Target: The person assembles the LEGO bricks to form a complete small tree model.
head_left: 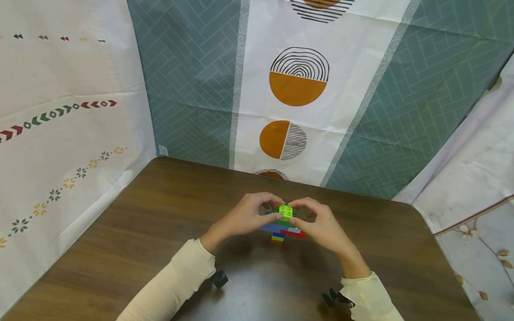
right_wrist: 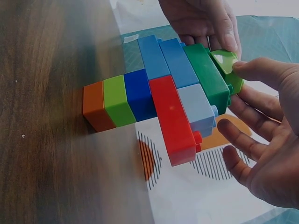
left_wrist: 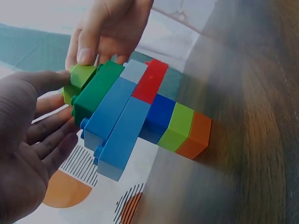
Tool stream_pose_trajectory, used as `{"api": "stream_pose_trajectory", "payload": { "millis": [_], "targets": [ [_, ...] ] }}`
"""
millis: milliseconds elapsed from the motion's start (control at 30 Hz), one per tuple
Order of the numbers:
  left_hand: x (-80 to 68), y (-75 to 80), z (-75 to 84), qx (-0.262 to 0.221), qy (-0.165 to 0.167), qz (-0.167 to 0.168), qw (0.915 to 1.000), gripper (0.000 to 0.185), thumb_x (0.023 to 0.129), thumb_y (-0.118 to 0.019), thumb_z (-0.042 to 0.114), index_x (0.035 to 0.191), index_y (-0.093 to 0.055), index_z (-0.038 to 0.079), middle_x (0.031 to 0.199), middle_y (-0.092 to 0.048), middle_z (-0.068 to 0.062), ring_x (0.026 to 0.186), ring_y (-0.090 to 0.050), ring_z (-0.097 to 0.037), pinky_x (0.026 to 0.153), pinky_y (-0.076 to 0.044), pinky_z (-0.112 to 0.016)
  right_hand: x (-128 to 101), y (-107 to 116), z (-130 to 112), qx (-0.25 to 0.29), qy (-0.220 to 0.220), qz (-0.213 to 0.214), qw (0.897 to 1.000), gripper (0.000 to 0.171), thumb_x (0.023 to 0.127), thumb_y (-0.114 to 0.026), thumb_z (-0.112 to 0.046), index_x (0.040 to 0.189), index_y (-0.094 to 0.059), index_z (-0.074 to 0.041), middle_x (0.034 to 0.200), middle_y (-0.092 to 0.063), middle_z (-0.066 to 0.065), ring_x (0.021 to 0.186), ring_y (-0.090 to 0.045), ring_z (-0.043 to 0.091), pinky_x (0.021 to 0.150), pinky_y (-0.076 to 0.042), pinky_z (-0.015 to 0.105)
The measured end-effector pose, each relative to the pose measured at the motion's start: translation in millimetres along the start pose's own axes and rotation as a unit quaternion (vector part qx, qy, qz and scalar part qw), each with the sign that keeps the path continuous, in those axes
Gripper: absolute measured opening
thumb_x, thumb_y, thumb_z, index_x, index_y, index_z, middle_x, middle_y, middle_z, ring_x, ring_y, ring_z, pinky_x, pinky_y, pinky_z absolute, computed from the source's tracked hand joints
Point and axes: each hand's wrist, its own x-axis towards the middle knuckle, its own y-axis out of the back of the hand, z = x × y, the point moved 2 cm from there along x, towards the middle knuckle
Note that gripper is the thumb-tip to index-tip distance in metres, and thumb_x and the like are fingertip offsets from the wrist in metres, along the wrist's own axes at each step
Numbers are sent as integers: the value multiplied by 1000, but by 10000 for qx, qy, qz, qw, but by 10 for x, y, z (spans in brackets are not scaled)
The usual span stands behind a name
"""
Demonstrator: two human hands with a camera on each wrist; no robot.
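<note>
A tower of toy building bricks stands upright on the table. Its base stacks an orange brick, a lime brick and a dark blue brick. Wider layers sit above: a red brick beside a blue one, then light blue and blue bricks, then a long green brick. At the very top is a small light green brick. My left hand pinches it from the left with thumb and fingertips; my right hand pinches it from the right.
The brown wooden table extends around the tower. Patterned cloth hangs behind its far edge, with white cloths at both sides. Black wrist mounts hang below both sleeves, close to the tabletop.
</note>
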Motion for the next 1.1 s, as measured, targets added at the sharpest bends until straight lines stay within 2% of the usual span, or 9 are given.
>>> {"api": "stream_pose_trajectory", "payload": {
  "millis": [300,600,800,1100],
  "targets": [
    [6,-4,5,-110,38,161,9998,30,87,-71,33,113,-67,20,108,-69,10,93,-63,-11,86,-56,-34,-7,1,1,-86,20,29,10000,31,85,-73,-33,115,-63,-32,113,-65,-12,108,-55,11,90,-43,42],
    [7,-13,15,-176,236,120,9995,29,86,-72,33,112,-68,21,107,-68,13,92,-61,-4,87,-54,-25,-14,1,-7,-42,-57,14,10000,30,85,-73,-33,114,-63,-32,114,-65,-13,108,-54,14,91,-43,45],
    [7,-20,3,-209,319,127,9992,28,86,-72,32,111,-68,21,105,-68,13,91,-61,-3,87,-55,-27,-12,-8,0,-34,-67,18,10000,30,85,-73,-33,114,-63,-32,113,-66,-12,110,-56,23,90,-43,45],
    [11,-38,-33,-338,327,117,9988,25,86,-73,32,108,-67,23,104,-68,14,90,-60,-3,88,-55,-29,-15,-21,31,-81,-113,38,9999,31,85,-73,-34,114,-63,-32,114,-65,-12,110,-54,16,91,-42,45]
  ]
}}
